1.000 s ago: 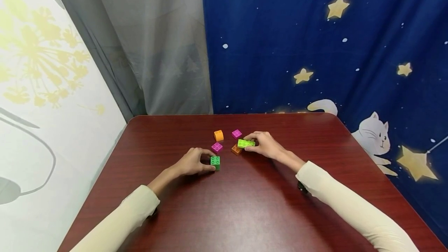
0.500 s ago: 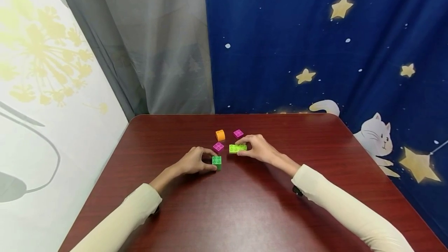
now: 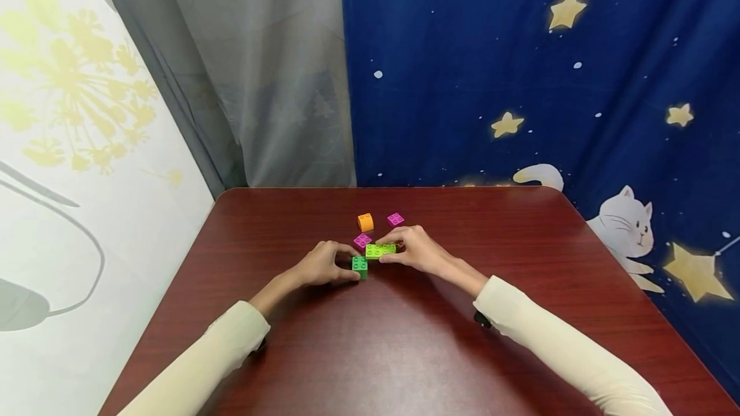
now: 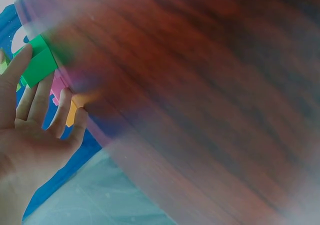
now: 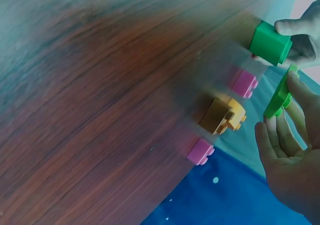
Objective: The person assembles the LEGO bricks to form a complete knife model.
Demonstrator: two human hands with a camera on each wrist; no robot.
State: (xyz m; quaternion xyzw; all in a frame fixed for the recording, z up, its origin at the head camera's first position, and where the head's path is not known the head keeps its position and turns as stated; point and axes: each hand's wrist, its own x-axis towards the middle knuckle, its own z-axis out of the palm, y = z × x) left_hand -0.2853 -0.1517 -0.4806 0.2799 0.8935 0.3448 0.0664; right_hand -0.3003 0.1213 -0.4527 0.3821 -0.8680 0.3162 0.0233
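Note:
My left hand (image 3: 321, 264) pinches a dark green building block (image 3: 360, 266) between thumb and fingers; the block stands on the table. Between the thumb and fingers of my right hand (image 3: 421, 250) is a lime green block (image 3: 379, 251), long and flat with studs on top. In the right wrist view the lime block (image 5: 281, 96) is lifted off the tabletop, just beside the dark green block (image 5: 270, 43). A magenta block (image 3: 362, 241) lies right behind the two. An orange-brown block (image 5: 215, 116) is mostly hidden behind my right fingers in the head view.
A yellow-orange curved block (image 3: 365, 222) and a second magenta block (image 3: 396, 219) lie farther back on the reddish-brown table (image 3: 370, 352). Beyond the table's back edge hang a grey curtain (image 3: 289, 82) and a blue star-patterned curtain (image 3: 439, 82).
My right hand has carried the lime block leftward and a little nearer, from above the orange-brown block to beside the dark green one. The left hand keeps its hold, almost still.

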